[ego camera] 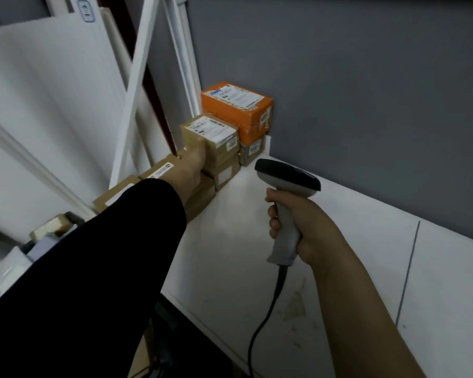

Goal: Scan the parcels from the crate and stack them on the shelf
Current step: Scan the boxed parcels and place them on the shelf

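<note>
Brown parcel [212,130], atop the stack in the 11 o'clock corner of the shelf [230,255], is met by the left hand [194,165], probably for seating. Whether its fingers grip cannot be told. Scanner [287,177], held clear at 4 o'clock, is gripped at the handle by the right hand [298,226].

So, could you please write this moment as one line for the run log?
stage: stacking | left hand: at top brown parcel, fingers hidden | right hand: grips scanner | orange parcel: in corner of shelf
</note>
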